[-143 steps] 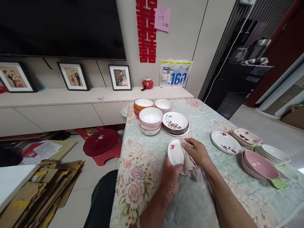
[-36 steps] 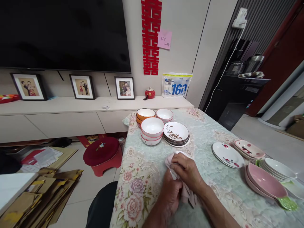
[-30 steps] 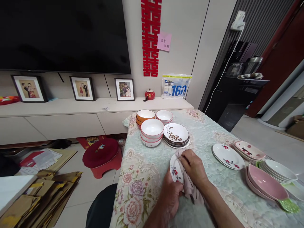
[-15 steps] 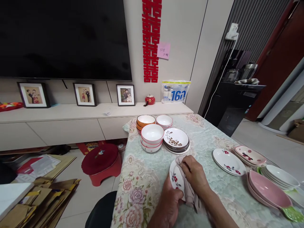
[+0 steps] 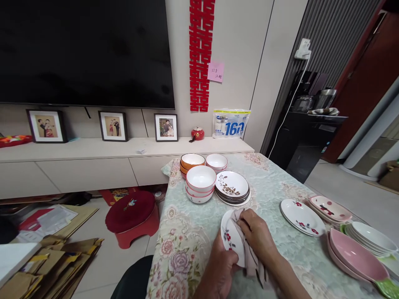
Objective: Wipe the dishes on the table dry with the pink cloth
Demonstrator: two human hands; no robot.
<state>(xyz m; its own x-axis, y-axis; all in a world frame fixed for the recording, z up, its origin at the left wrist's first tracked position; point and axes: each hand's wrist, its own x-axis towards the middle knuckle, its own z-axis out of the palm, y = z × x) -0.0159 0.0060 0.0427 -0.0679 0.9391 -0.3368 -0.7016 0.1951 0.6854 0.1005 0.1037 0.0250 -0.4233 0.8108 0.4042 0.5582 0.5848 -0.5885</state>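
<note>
A white plate with red flowers [image 5: 230, 234] is tilted above the flowered tablecloth. My left hand [image 5: 220, 263] grips its lower left edge, thumb on the face of the plate. My right hand [image 5: 257, 232] is closed on a pinkish-grey cloth [image 5: 250, 259] and presses it against the plate's upper right part; the cloth hangs down over the right side of the plate. Beyond the hands stand a stack of white bowls with pink rims [image 5: 200, 180] and a stack of plates with brown flowers [image 5: 232, 185]. To the right lie matching red-flowered plates [image 5: 301, 214].
Orange bowls [image 5: 192, 161] and more white bowls [image 5: 216, 161] stand at the table's far end. Pink leaf-shaped dishes [image 5: 355, 253], oval dotted dishes [image 5: 330, 207] and white dishes [image 5: 370, 236] are at the right. A red stool [image 5: 132, 214] is left of the table.
The view has shifted slightly. My right hand and the cloth have shifted a little on the plate, and the cloth's hanging end has swung. Both hands keep their holds.
</note>
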